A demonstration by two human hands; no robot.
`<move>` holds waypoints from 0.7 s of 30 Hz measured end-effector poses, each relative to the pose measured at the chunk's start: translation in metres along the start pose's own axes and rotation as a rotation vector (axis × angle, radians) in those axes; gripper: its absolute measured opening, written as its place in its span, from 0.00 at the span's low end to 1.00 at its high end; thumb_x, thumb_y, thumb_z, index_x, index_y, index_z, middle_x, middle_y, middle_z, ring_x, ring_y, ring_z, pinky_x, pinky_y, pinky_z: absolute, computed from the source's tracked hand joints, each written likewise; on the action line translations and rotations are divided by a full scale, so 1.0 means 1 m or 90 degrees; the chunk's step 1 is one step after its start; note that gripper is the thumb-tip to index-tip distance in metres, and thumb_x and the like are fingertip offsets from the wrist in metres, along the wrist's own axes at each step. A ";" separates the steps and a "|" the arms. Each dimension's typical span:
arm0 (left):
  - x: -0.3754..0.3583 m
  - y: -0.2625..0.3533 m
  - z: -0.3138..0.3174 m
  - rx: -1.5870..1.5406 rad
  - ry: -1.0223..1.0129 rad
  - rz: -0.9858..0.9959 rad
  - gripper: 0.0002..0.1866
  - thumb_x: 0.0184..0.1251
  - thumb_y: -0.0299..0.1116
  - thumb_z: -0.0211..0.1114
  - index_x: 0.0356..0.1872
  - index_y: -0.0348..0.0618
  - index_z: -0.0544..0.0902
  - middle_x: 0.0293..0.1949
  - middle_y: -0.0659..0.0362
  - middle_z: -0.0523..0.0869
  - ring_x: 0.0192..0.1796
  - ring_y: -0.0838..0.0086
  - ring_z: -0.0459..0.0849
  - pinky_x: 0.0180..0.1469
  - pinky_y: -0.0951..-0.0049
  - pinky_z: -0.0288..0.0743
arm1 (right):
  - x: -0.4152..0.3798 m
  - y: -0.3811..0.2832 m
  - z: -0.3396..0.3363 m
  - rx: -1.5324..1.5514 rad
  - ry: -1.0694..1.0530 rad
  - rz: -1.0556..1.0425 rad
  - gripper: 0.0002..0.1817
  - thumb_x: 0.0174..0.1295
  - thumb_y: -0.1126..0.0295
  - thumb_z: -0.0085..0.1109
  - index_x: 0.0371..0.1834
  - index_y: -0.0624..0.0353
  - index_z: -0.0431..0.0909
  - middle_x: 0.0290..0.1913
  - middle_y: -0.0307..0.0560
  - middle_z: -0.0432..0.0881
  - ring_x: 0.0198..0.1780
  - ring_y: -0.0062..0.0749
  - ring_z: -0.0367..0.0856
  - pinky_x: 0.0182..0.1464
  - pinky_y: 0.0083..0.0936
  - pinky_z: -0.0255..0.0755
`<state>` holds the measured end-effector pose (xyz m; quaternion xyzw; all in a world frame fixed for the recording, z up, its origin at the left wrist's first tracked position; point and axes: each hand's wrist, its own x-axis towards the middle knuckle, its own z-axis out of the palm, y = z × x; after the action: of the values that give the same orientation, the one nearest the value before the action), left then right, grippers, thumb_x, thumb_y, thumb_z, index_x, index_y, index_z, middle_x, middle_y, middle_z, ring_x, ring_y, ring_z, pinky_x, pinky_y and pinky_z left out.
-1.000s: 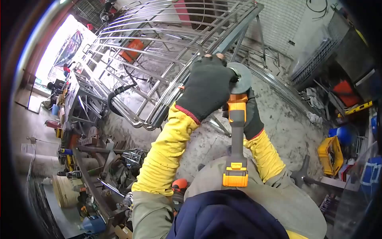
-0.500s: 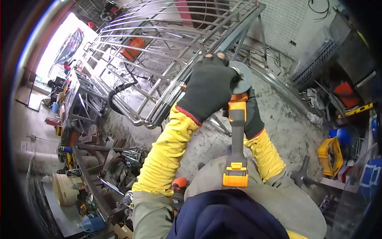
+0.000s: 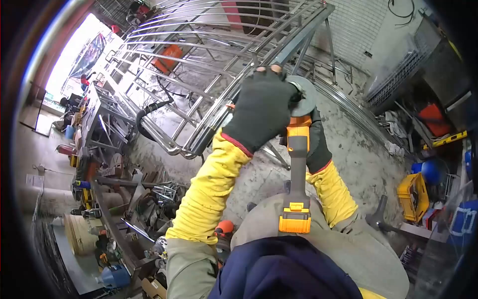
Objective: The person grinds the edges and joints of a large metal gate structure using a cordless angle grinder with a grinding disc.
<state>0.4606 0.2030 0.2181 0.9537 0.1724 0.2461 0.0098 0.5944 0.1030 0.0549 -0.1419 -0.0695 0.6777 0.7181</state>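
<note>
Barely anything has shifted over the last second: the left hand [image 3: 261,107], in a dark fingerless glove, still lies over the head of the cordless angle grinder [image 3: 297,149] with its fingers closed at the grey disc [image 3: 302,94]. The right hand [image 3: 316,144] stays clamped around the orange neck below. Both hold the tool just beside the stainless railing frame [image 3: 199,60], its battery end against the lap.

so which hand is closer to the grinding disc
The left. The left hand in its dark glove lies at the disc, covering its left edge. The right hand sits lower, wrapped round the grinder body just under the disc.
</note>
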 end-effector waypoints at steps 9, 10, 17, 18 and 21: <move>-0.002 -0.005 0.004 -0.014 0.048 -0.016 0.11 0.67 0.43 0.72 0.40 0.51 0.96 0.49 0.46 0.91 0.55 0.46 0.88 0.60 0.50 0.78 | 0.001 -0.002 -0.009 -0.012 -0.009 -0.003 0.39 0.82 0.31 0.46 0.73 0.54 0.77 0.54 0.56 0.91 0.43 0.51 0.93 0.41 0.44 0.93; -0.004 -0.002 0.000 -0.001 0.048 0.016 0.11 0.67 0.38 0.71 0.46 0.53 0.96 0.47 0.50 0.92 0.53 0.49 0.88 0.59 0.51 0.79 | 0.000 -0.001 -0.009 0.020 -0.042 -0.010 0.36 0.84 0.34 0.46 0.76 0.52 0.75 0.55 0.57 0.90 0.44 0.51 0.93 0.40 0.45 0.94; 0.003 -0.016 -0.009 -0.028 0.151 -0.102 0.14 0.69 0.32 0.68 0.51 0.45 0.94 0.36 0.50 0.90 0.45 0.51 0.89 0.53 0.56 0.82 | 0.007 0.003 -0.036 -0.064 0.021 -0.057 0.30 0.88 0.45 0.46 0.87 0.39 0.60 0.62 0.59 0.87 0.43 0.52 0.94 0.40 0.48 0.96; 0.004 -0.016 -0.008 -0.123 0.141 -0.192 0.18 0.69 0.38 0.69 0.55 0.43 0.92 0.36 0.48 0.90 0.44 0.49 0.90 0.49 0.52 0.82 | 0.010 0.005 -0.040 -0.098 0.035 -0.081 0.31 0.88 0.45 0.46 0.88 0.39 0.60 0.62 0.60 0.87 0.43 0.53 0.94 0.40 0.48 0.96; 0.002 -0.014 -0.008 -0.220 0.076 -0.294 0.25 0.71 0.45 0.71 0.63 0.39 0.88 0.38 0.45 0.91 0.43 0.50 0.91 0.48 0.52 0.82 | 0.007 0.002 -0.031 -0.093 0.029 -0.074 0.31 0.88 0.43 0.45 0.87 0.41 0.61 0.62 0.62 0.88 0.43 0.54 0.95 0.40 0.50 0.96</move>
<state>0.4541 0.2166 0.2246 0.8572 0.3409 0.3188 0.2179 0.6022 0.1070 0.0239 -0.2050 -0.1102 0.6247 0.7453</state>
